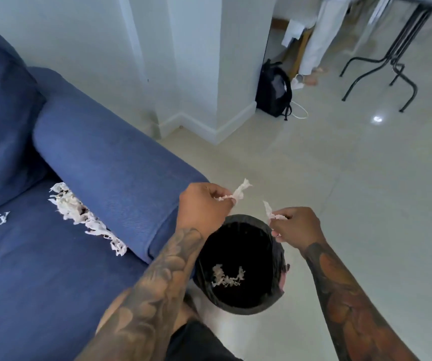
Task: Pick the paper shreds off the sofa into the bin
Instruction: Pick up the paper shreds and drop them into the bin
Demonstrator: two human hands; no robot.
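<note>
A black-lined bin point(277, 259) stands on the floor beside the blue sofa point(53, 269). Some white shreds point(226, 277) lie at its bottom. My left hand point(204, 204) is above the bin's far rim and pinches a white paper shred point(239, 192). My right hand point(297, 227) is over the bin's right rim and pinches another shred point(270, 213). A long pile of paper shreds point(84, 217) lies on the seat along the armrest. A small scrap point(2, 217) lies further left on the seat.
The sofa armrest point(110, 173) sits between the pile and the bin. A white wall corner point(209, 100) stands behind. A black backpack point(273, 91) leans against it. Black table legs point(392, 61) and a person's legs point(319, 35) are at the far right. Pale glossy floor surrounds the bin.
</note>
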